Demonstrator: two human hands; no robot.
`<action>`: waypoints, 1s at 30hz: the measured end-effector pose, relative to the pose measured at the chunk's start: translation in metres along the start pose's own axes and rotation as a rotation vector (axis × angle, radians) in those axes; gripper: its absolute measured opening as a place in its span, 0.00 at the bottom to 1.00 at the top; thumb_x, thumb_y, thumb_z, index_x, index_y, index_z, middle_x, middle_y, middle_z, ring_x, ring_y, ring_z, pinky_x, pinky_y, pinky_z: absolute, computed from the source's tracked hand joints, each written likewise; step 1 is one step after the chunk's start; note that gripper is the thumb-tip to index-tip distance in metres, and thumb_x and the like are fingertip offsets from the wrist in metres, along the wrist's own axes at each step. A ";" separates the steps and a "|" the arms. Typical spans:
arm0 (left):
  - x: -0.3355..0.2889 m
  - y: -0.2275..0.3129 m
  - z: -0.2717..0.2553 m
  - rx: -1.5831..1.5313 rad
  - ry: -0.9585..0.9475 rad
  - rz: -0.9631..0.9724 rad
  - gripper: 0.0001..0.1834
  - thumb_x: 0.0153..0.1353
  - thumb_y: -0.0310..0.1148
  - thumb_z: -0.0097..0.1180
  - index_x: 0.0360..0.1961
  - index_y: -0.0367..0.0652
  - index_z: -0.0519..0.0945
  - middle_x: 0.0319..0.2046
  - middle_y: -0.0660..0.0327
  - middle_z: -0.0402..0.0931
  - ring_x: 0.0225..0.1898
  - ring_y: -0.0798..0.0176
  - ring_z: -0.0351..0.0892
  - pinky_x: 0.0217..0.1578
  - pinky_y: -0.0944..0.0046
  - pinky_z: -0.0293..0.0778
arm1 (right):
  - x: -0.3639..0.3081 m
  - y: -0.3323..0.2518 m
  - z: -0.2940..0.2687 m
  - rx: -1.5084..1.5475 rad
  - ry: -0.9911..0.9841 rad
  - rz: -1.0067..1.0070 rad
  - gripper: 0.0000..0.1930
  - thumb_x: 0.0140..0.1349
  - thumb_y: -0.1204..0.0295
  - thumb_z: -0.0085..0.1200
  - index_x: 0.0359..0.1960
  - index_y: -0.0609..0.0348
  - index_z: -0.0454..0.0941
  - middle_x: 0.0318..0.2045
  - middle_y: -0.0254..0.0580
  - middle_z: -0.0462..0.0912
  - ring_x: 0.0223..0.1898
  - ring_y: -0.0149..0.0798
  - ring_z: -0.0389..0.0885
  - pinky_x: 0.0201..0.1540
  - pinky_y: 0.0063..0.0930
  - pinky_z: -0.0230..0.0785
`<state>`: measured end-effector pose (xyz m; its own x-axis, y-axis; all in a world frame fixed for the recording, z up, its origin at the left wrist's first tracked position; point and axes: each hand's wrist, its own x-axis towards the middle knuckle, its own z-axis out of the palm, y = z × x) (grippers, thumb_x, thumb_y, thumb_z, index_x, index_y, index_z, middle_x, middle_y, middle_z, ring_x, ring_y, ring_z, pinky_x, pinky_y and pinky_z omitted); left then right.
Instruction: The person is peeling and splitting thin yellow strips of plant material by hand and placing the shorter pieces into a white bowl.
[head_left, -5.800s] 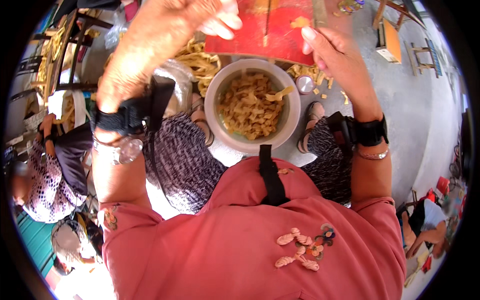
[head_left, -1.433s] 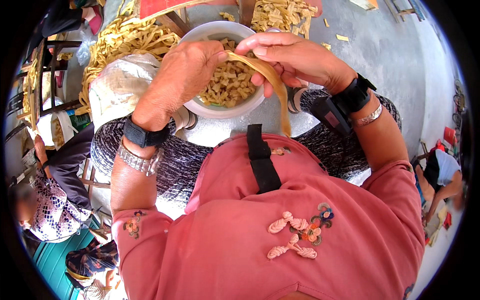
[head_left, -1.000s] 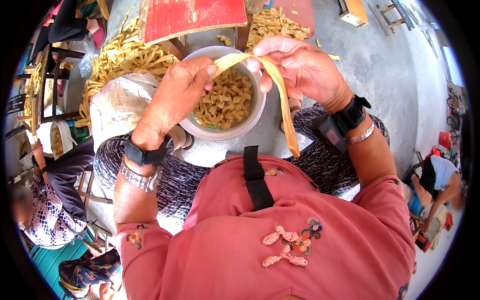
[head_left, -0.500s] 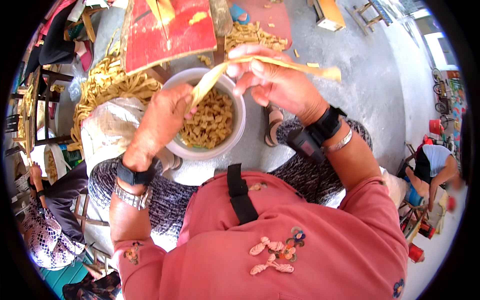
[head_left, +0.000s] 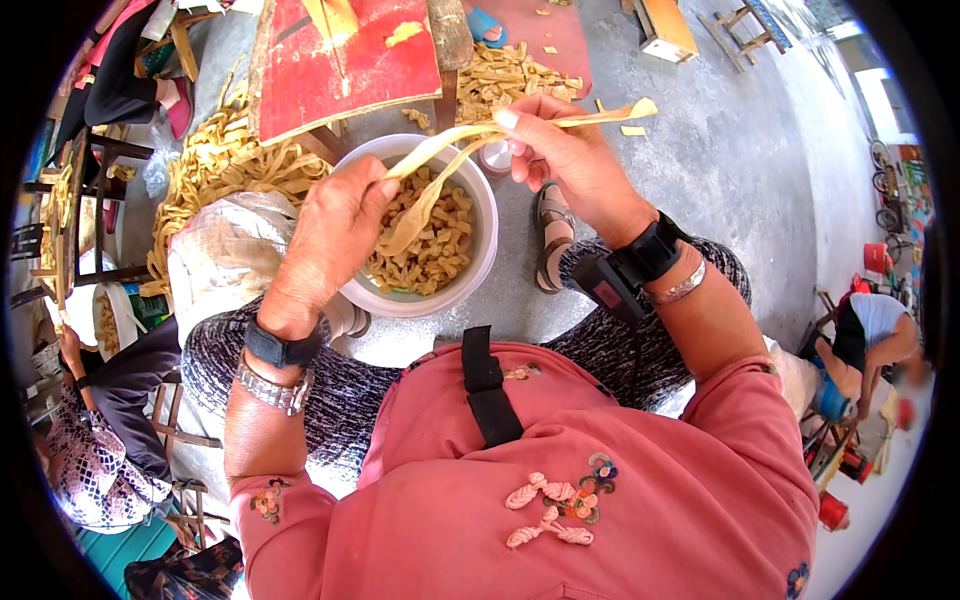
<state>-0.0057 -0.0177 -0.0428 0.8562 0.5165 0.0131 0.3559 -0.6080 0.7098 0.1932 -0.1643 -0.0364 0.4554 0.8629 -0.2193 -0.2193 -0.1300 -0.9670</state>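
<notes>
across the grey concrete floor (head_left: 720, 150), a round white plastic basin (head_left: 487, 225) of short yellow-brown pieces (head_left: 425, 250) sits at eleven o'clock. above it the left hand (head_left: 338, 215) pinches a long, flat yellow strip (head_left: 440, 145), which runs through the right hand's (head_left: 570, 150) curled fingers toward one o'clock. the step looks like straightening or parting it, so the next move probably calls for a firm left pinch.

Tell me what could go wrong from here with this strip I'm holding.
The yellow strip runs between your left hand and right hand, so a hard tug might tear it. One length dangles over the pale basin, so it could drop among the cut pieces if your grip slips. The basin also stands between your feet; shifting one might knock it.
</notes>
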 end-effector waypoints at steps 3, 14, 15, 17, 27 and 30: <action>0.001 0.005 -0.005 -0.092 0.032 -0.070 0.07 0.64 0.28 0.48 0.29 0.35 0.72 0.21 0.62 0.71 0.25 0.69 0.69 0.30 0.67 0.69 | 0.001 0.006 -0.002 -0.047 -0.036 0.017 0.11 0.59 0.64 0.57 0.31 0.59 0.74 0.21 0.28 0.75 0.20 0.20 0.72 0.20 0.13 0.63; -0.002 0.019 -0.030 -0.464 0.471 0.086 0.15 0.69 0.37 0.44 0.25 0.43 0.68 0.18 0.71 0.64 0.22 0.77 0.60 0.24 0.75 0.59 | -0.014 0.055 0.007 -0.053 -0.241 0.379 0.11 0.57 0.62 0.59 0.27 0.54 0.74 0.19 0.28 0.74 0.18 0.23 0.73 0.20 0.15 0.65; -0.003 0.020 -0.031 -0.488 0.485 0.070 0.15 0.69 0.37 0.44 0.25 0.43 0.69 0.17 0.71 0.63 0.21 0.77 0.60 0.24 0.75 0.59 | -0.014 0.066 0.006 -0.087 -0.230 0.450 0.11 0.57 0.62 0.59 0.29 0.54 0.74 0.20 0.28 0.74 0.18 0.23 0.73 0.20 0.15 0.65; -0.004 0.016 -0.031 -0.482 0.488 0.125 0.14 0.68 0.37 0.45 0.26 0.42 0.70 0.17 0.71 0.64 0.21 0.78 0.60 0.23 0.76 0.59 | -0.016 0.073 0.006 -0.150 -0.196 0.538 0.12 0.57 0.61 0.59 0.32 0.55 0.74 0.21 0.28 0.75 0.19 0.23 0.73 0.20 0.15 0.65; -0.008 0.013 -0.040 -0.440 0.539 0.150 0.11 0.68 0.36 0.46 0.33 0.41 0.76 0.19 0.71 0.67 0.22 0.79 0.60 0.24 0.77 0.57 | -0.002 0.066 -0.002 -0.192 0.125 0.253 0.14 0.58 0.58 0.56 0.34 0.57 0.76 0.22 0.30 0.77 0.20 0.24 0.73 0.22 0.16 0.64; -0.006 0.013 -0.033 -0.313 0.604 0.121 0.10 0.67 0.35 0.47 0.34 0.43 0.77 0.17 0.72 0.68 0.20 0.80 0.61 0.21 0.77 0.58 | -0.013 0.045 0.022 -0.045 -0.318 0.291 0.11 0.64 0.64 0.48 0.32 0.57 0.77 0.20 0.30 0.76 0.18 0.24 0.73 0.21 0.15 0.63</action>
<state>-0.0187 -0.0089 -0.0099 0.4921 0.7564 0.4309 0.0678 -0.5268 0.8473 0.1587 -0.1703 -0.0741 0.0903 0.8938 -0.4393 -0.2583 -0.4049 -0.8771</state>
